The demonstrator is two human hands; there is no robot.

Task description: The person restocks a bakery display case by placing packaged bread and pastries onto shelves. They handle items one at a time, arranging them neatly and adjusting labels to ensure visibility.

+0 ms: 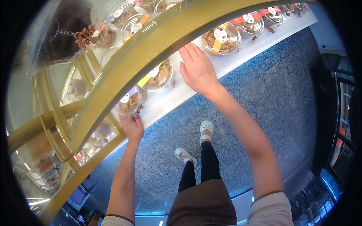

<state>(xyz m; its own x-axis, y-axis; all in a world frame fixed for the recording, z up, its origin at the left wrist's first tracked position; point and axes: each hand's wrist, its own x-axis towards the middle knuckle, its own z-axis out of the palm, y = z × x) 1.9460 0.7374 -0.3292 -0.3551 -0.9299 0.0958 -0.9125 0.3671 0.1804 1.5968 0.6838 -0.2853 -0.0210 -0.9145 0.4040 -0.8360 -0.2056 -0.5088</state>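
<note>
My left hand (pixel 131 125) is at the near end of a white shelf (pixel 162 108). Its fingers and thumb are around the lower edge of a clear plastic tub with a purple band (pixel 130 101); the fingers are partly hidden by the tub. My right hand (pixel 198 68) reaches over the shelf, palm down, fingers stretched out and thumb a little apart. The gold frame bar (pixel 147 56) covers its fingertips. It lies between a tub with a lime-green band (pixel 159 75) and one with an orange band (pixel 221 38). Brown strip-like pieces of food fill these tubs.
Red-banded tubs (pixel 249 24) continue along the shelf to the upper right. More tubs (pixel 135 28) and a brown tree-shaped ornament (pixel 86 36) show beyond the bar. Below is a grey speckled floor (pixel 268 93). A dark cabinet (pixel 325 113) stands at the right.
</note>
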